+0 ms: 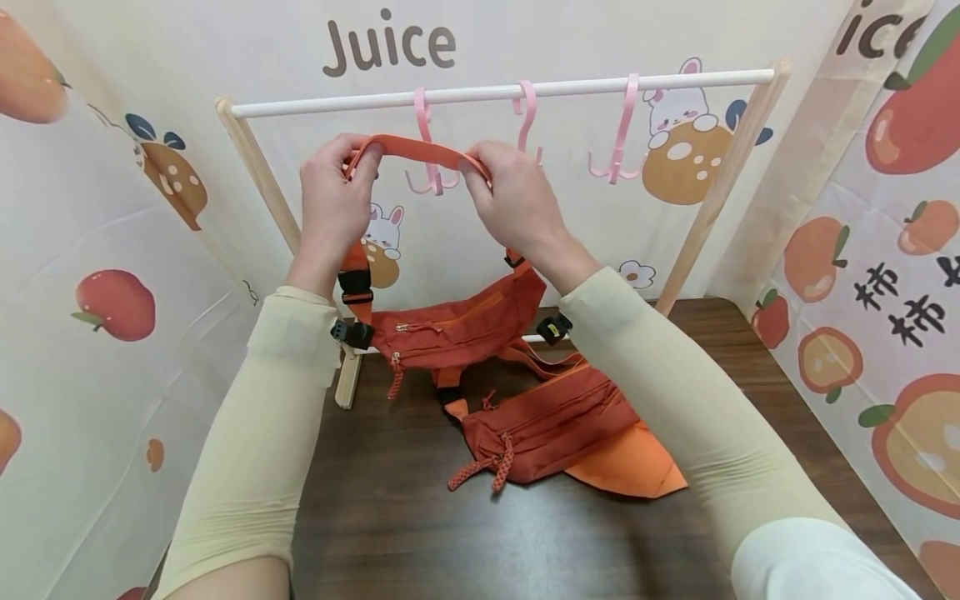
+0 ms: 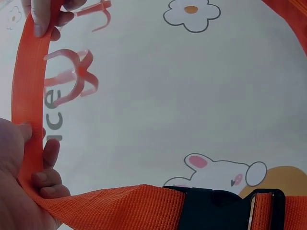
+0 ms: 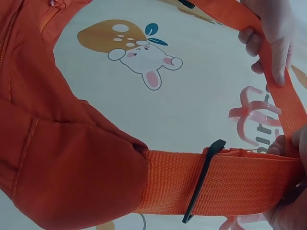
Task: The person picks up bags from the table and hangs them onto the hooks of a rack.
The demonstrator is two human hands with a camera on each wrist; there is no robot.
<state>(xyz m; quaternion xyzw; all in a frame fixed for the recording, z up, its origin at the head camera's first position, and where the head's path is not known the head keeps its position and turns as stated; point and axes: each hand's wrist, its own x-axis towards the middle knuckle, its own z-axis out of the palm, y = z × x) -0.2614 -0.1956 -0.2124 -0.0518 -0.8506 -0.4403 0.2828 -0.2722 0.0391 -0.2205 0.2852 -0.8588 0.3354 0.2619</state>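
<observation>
Presently, strap (image 1: 416, 148): arched across the upper centre of the frame; the left hand (image 1: 333, 187) pinches one side and the right hand (image 1: 517, 196) the other, thumb against fingers.
Upper bag (image 1: 457, 325): slung below the strap, mid-frame. Should either pinch slacken, its weight would probably draw the webbing through the fingers and tip it to that side.
Left hook (image 1: 433, 171): behind the arch, upper centre. A skewed strap could snag on its prongs.
White bar (image 1: 300, 106): across the top of the frame. A sideways push on a hook could make it slide or swing here.
Lower bag (image 1: 547, 429): on the tabletop (image 1: 375, 533), lower centre. Loose webbing between the bags could tangle; which bag each length belongs to cannot be told.
Black buckle (image 2: 208, 208): appears fastened; cut off at the lower edge of the left wrist view, so full latching cannot be verified.
Middle hook (image 1: 528, 117): lower part mostly hidden by the right hand.
Upper bag underside: contact with the lower bag hard to make out.
</observation>
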